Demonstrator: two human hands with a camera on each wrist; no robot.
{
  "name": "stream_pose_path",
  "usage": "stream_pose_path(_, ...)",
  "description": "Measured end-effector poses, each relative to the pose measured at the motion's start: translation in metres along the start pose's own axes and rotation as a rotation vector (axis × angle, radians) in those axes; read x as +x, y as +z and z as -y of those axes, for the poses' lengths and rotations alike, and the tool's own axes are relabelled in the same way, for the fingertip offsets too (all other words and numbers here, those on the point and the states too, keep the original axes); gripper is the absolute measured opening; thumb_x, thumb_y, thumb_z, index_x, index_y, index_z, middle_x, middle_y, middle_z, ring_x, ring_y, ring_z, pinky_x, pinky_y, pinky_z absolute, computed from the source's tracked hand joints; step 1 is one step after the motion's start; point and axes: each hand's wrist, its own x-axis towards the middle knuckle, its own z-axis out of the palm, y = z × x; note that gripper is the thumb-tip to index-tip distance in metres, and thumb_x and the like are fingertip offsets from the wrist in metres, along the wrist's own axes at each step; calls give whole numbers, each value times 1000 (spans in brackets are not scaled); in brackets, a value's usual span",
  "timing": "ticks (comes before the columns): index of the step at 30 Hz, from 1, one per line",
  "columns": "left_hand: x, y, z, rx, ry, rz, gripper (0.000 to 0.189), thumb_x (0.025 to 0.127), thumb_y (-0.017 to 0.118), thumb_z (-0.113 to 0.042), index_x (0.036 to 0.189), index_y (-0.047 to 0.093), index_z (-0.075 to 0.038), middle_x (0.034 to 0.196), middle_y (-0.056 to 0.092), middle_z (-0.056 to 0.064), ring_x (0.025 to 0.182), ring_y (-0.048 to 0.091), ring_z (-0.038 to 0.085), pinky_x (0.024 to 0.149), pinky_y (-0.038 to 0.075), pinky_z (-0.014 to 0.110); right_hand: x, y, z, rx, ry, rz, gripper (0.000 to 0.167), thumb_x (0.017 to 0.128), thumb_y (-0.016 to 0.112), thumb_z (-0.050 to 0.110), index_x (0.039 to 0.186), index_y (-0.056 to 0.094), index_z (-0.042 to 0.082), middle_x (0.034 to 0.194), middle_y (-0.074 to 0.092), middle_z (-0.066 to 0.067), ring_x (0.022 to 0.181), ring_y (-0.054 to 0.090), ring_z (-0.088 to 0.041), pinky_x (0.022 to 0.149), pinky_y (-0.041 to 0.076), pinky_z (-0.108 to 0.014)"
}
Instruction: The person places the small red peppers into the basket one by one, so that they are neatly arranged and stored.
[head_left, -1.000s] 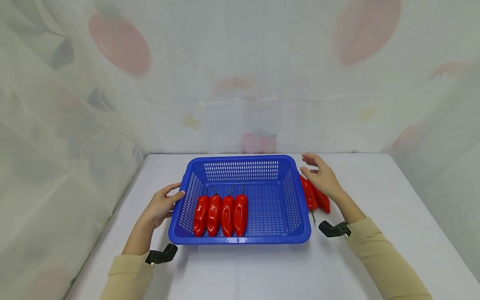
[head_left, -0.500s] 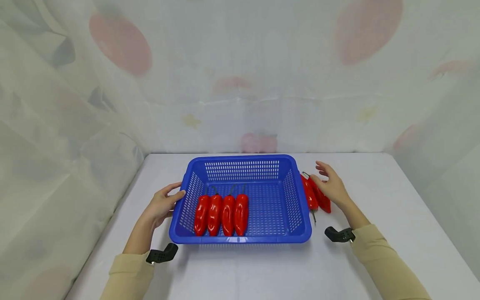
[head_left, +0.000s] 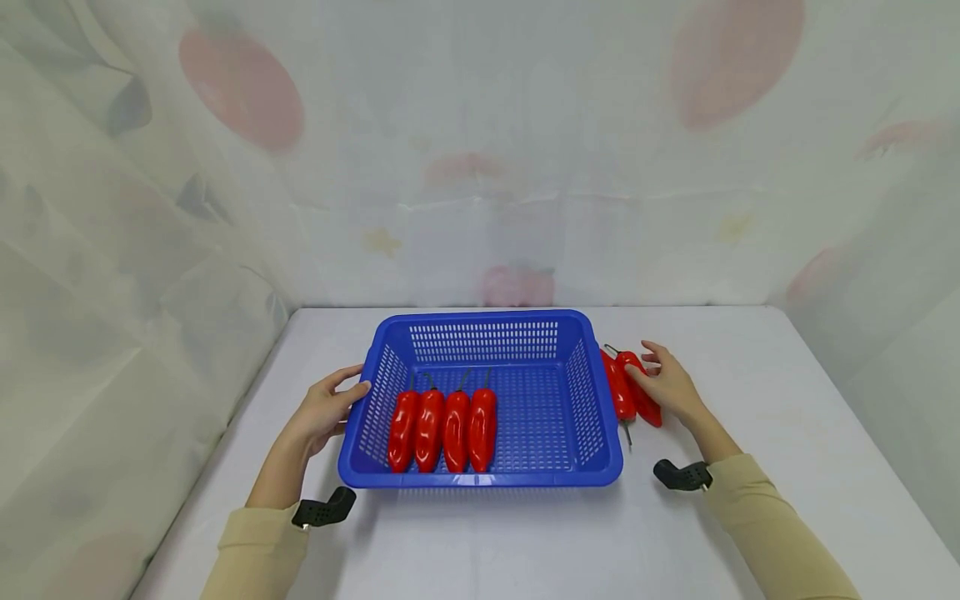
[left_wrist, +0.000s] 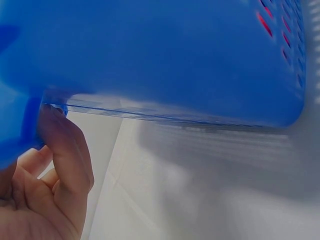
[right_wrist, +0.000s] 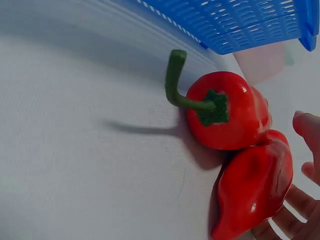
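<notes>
At the left side of the blue plastic basket [head_left: 480, 481], my left hand [head_left: 327, 408] grips the rim, thumb on top and fingers [left_wrist: 70, 155] curled beneath it. Several red peppers [head_left: 443, 429] lie side by side in the basket's left half, stems pointing away. Outside the basket's right wall, two more red peppers rest on the table: one close to the wall [right_wrist: 225, 110] with its green stem towards me, the other [right_wrist: 255, 182] against its right side. My right hand [head_left: 667, 385] is at this outer pepper, fingers along its far side, thumb apart above it.
A white table [head_left: 480, 546] carries everything, with a pale printed cloth [head_left: 465, 167] hanging behind and along both sides. Black wrist cameras sit on the left wrist [head_left: 324, 508] and right wrist [head_left: 681, 475].
My right hand has moved from above the basket's right rim, rightward and nearer to me, down to the outer pepper. The left hand and basket stay where they were.
</notes>
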Motion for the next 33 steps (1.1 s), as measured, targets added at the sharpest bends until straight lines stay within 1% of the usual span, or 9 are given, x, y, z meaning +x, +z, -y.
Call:
stream_pose_path(5,0,0,-1,-3,-4,3,57,92,56,-32,142,33,-16,97,66,13,75,68,23,67,57,40,0,1,-3,-49,21,19,73,90,54,41,142,24,0,130,42,-29,112,46,-42,86,50,-49)
stream_pose_path(10,0,0,-1,-3,-7,2,58,92,56,-32,142,33,-16,99,65,14,75,68,23,67,57,40,-1,1,-2,-85,43,52,72,90,55,40,141,26,-1,127,41,-30,111,45,-43,82,52,-47)
stream_pose_path(14,0,0,-1,-1,-9,0,58,92,56,-32,142,33,-16,100,65,15,75,68,22,67,57,40,-2,2,0,-101,51,69,71,90,55,38,141,26,-2,126,41,-31,110,46,-43,83,52,-48)
stream_pose_path(19,0,0,0,-2,-10,1,57,92,56,-32,142,33,-16,99,64,15,75,68,22,68,57,40,-2,4,2,-110,38,68,68,90,56,34,140,27,-3,125,42,-32,109,47,-44,83,51,-49)
stream_pose_path(22,0,0,0,-1,-10,0,58,91,56,-33,142,33,-16,99,64,15,75,68,22,68,57,40,-2,4,2,-118,33,64,66,90,56,32,139,29,-2,124,43,-31,108,48,-43,81,52,-48)
stream_pose_path(33,0,0,0,-5,-12,3,59,91,56,-34,142,32,-16,100,64,15,75,68,22,68,57,40,-2,1,3,-117,58,65,62,90,56,30,138,31,-1,124,44,-31,105,50,-42,78,54,-44)
